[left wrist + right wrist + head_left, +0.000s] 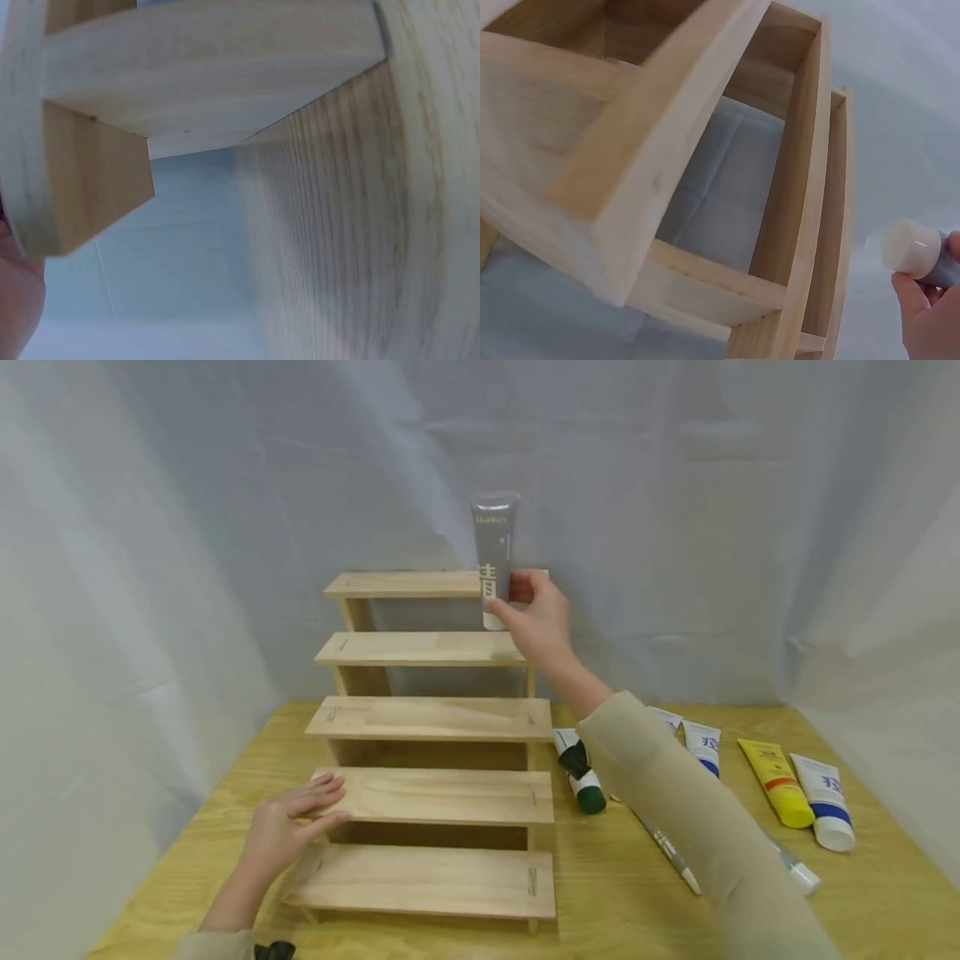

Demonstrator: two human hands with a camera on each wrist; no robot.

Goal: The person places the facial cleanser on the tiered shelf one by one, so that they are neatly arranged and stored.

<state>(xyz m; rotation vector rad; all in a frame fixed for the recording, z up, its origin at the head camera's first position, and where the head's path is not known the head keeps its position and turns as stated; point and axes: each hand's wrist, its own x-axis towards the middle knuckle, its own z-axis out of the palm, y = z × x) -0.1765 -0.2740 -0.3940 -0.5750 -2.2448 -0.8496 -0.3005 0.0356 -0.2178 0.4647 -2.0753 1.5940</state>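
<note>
A grey squeeze tube with a white cap is pinched in my right hand, cap end down. It overlaps the right part of the top step of a wooden tiered shelf in the head view. My left hand rests on the left end of the second step from the bottom, fingers straight. In the left wrist view only part of that hand shows, at the left edge beside the shelf's side frame.
Right of the shelf lie a green-capped tube, a slim grey tube, a yellow tube and white-and-blue tubes. My right sleeve hides part of this group. A pale sheet hangs behind the wooden table.
</note>
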